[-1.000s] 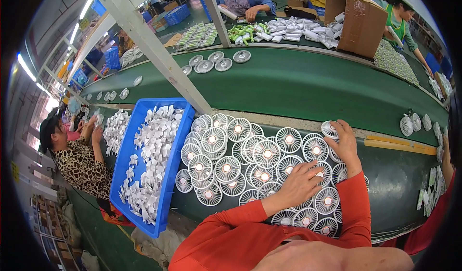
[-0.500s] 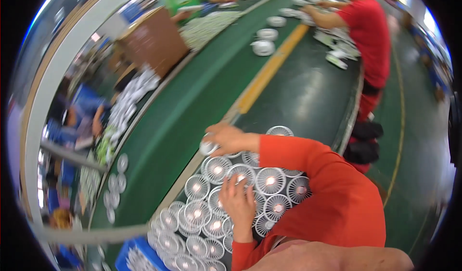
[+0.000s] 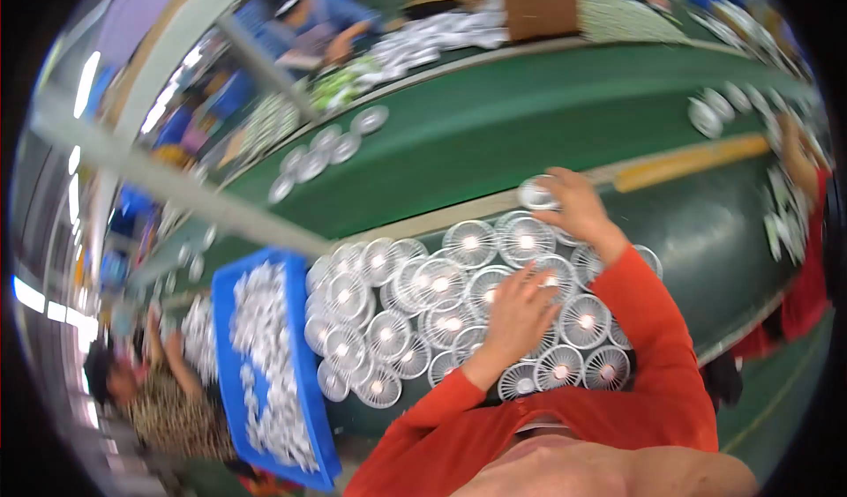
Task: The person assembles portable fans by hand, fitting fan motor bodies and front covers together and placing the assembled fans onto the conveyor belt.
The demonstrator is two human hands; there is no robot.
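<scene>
Many white round fan guards (image 3: 441, 283) with radial wire spokes lie spread and overlapping on the dark green work surface before me. My left hand (image 3: 519, 310) rests over the guards in the middle, palm down, its fingers spread and gripping nothing. Farther off and to the right, my right hand (image 3: 575, 206) has its fingers closed at the edge of a white round fan part (image 3: 536, 194). That part is at the strip bordering the green conveyor belt. The fingers partly cover it, so its full shape is hidden.
A blue bin (image 3: 225, 356) full of small white parts stands left of the guards. The green belt (image 3: 459, 157) runs behind, carrying white round parts (image 3: 326, 149). A grey post (image 3: 185, 184) slants across the left. Co-workers sit opposite, left and far right; a brown carton (image 3: 543, 3) stands beyond.
My view has swung left, bringing the whole blue bin into sight. My right hand still has the white round part at the belt's border; my left hand stays over the guards.
</scene>
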